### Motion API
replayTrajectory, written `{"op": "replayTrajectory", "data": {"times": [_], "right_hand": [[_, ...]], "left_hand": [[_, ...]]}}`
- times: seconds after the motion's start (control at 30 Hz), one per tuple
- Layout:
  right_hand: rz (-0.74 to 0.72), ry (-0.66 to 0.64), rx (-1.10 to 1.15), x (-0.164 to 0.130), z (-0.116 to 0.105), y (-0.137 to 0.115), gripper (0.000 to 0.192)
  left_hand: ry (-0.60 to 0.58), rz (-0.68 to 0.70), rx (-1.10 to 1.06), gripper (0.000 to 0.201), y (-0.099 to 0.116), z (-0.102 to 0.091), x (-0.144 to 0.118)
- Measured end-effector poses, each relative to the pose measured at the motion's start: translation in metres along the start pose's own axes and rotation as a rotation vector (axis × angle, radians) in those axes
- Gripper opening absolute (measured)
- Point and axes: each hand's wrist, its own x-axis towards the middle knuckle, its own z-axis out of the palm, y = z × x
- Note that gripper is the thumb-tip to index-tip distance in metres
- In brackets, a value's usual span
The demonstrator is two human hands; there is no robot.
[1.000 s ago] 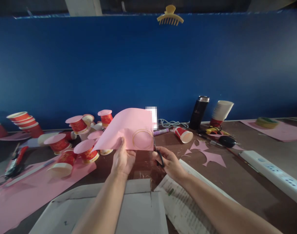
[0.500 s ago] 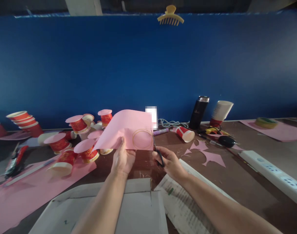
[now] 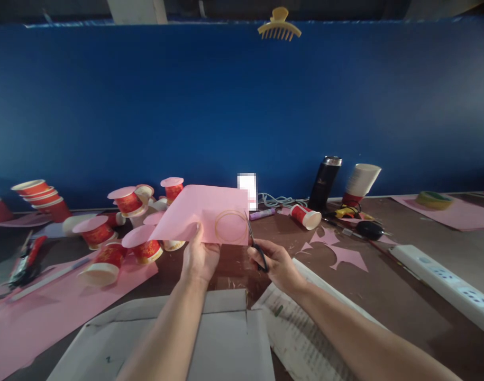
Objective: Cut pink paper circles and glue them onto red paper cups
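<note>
Left hand (image 3: 200,259) pinches lower edge of pink paper (image 3: 200,212), lifted above bench (image 3: 384,296). Right hand (image 3: 275,263) grips scissors (image 3: 254,244), blades at paper's right edge beside drawn circle (image 3: 231,226). Red cups (image 3: 126,235) left, flask (image 3: 324,182) right.

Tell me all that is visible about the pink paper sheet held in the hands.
The pink paper sheet is thin, matte and plain, with a circle outline near its lower right corner. It is held up above the brown table, its upper part leaning away. The left hand pinches its lower edge. Scissors in the right hand meet its right edge beside the circle.
</note>
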Motion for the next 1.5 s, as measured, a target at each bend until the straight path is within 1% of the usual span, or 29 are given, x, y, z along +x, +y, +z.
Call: {"op": "replayTrajectory", "data": {"times": [0.1, 0.17, 0.3, 0.47, 0.6, 0.77, 0.97, 1.17, 1.33, 1.5], "right_hand": [[0.007, -0.013, -0.023, 0.000, 0.000, -0.001, 0.036], [0.007, -0.027, -0.028, 0.000, 0.000, -0.001, 0.035], [0.002, -0.026, -0.014, 0.001, 0.000, 0.002, 0.033], [0.015, -0.032, 0.002, 0.004, 0.001, 0.005, 0.035], [0.037, -0.027, -0.045, 0.005, -0.002, 0.006, 0.036], [0.071, -0.015, -0.031, 0.006, -0.006, 0.005, 0.039], [0.111, -0.007, -0.012, 0.004, -0.004, -0.002, 0.044], [0.076, -0.008, -0.015, 0.004, -0.003, -0.004, 0.043], [0.078, -0.010, -0.036, 0.004, -0.004, -0.005, 0.043], [0.077, -0.019, -0.043, 0.005, -0.006, 0.003, 0.041]], "left_hand": [[0.072, -0.045, 0.020, 0.028, 0.001, 0.000, -0.001], [0.097, -0.062, 0.036, 0.026, 0.001, 0.000, -0.003], [0.049, -0.088, 0.077, 0.023, 0.000, 0.000, -0.008], [-0.003, -0.133, 0.206, 0.022, -0.005, -0.005, -0.007], [-0.041, -0.112, 0.294, 0.028, -0.007, -0.008, -0.006], [-0.033, -0.136, 0.355, 0.033, -0.007, -0.008, -0.006], [-0.055, -0.143, 0.357, 0.037, -0.005, -0.008, -0.007], [-0.040, -0.141, 0.361, 0.036, -0.005, -0.006, -0.007], [-0.031, -0.138, 0.373, 0.034, -0.004, -0.008, -0.007], [-0.024, -0.133, 0.376, 0.035, -0.004, -0.009, -0.006]]}}
